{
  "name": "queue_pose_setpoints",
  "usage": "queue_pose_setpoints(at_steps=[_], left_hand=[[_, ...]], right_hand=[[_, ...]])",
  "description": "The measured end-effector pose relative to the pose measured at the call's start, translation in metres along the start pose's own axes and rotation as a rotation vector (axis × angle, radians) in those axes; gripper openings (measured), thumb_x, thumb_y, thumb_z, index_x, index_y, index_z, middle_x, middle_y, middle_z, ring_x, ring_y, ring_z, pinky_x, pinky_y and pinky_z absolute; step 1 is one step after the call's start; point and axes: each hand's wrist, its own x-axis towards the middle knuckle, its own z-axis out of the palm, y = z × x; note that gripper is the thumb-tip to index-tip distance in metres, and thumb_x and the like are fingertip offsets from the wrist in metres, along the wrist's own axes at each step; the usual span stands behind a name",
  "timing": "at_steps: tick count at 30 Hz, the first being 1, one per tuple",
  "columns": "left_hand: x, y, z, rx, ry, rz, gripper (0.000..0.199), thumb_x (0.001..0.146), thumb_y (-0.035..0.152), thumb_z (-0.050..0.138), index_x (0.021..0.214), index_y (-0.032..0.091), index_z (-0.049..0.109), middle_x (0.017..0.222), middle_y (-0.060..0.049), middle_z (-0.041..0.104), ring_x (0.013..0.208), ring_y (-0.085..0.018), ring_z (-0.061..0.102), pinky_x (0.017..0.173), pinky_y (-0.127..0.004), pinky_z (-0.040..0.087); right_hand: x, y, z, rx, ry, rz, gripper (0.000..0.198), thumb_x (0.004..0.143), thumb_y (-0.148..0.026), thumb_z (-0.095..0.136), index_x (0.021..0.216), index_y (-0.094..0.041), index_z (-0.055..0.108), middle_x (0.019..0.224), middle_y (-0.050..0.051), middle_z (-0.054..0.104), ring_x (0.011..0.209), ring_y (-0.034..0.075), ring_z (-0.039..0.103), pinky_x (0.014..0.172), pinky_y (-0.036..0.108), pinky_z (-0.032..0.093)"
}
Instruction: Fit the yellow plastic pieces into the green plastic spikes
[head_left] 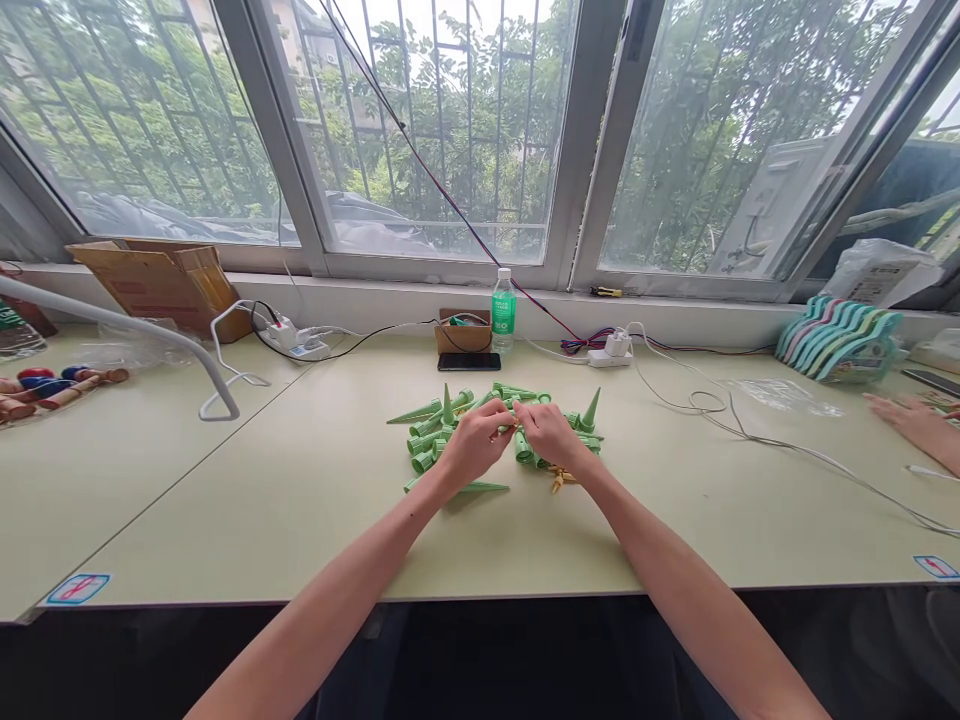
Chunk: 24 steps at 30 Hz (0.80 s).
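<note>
My left hand (478,437) and my right hand (553,435) meet above a pile of pale green plastic cone-shaped spikes (426,442). Between my closed fingertips shows a bit of a small yellow plastic piece (516,426); most of it is hidden by the fingers. Some spikes stand point up, such as the spike (590,410) to the right, while others lie on their sides with round, ribbed ends. One long spike (480,487) lies in front of my left hand. Several loose yellow plastic pieces (559,478) rest just below my right hand.
Behind the pile are a phone (469,362), a small cardboard box (463,333) and a green-labelled bottle (503,312). White cables (739,430) cross the table at right, near turquoise hangers (840,340) and another person's hand (915,425). A white curved bar (150,330) reaches in from the left.
</note>
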Motion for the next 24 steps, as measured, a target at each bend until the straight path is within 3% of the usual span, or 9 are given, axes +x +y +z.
queue_pose_setpoints(at_steps=[9,16,24], left_hand=[[0.0006,0.0009,-0.002,0.104,-0.03,0.075,0.02,0.09,0.014,0.05,0.077,0.018,0.064,0.082,-0.003,0.06,0.064,-0.01,0.052,0.06,-0.023,0.045],[0.0016,0.0043,-0.0039,0.151,-0.041,0.105,0.02,0.091,0.013,0.049,0.078,0.018,0.063,0.082,-0.004,0.061,0.062,-0.01,0.053,0.06,-0.022,0.045],[0.0013,0.0045,-0.004,0.199,-0.06,0.107,0.024,0.093,0.015,0.046,0.077,0.018,0.063,0.082,-0.004,0.062,0.062,-0.01,0.053,0.06,-0.023,0.045]], right_hand=[[0.0011,0.0015,0.001,-0.035,-0.023,0.005,0.045,0.101,-0.028,0.029,0.058,-0.02,0.039,0.051,-0.002,0.033,0.051,0.014,0.025,0.057,0.03,0.022],[0.0023,0.0026,0.0026,0.125,-0.017,0.093,0.046,0.099,-0.033,0.031,0.055,-0.021,0.025,0.049,-0.004,0.025,0.05,0.013,0.023,0.055,0.029,0.02],[0.002,0.0033,0.0024,0.157,-0.025,0.125,0.046,0.097,-0.036,0.032,0.055,-0.021,0.022,0.049,-0.005,0.022,0.05,0.012,0.021,0.054,0.028,0.019]])
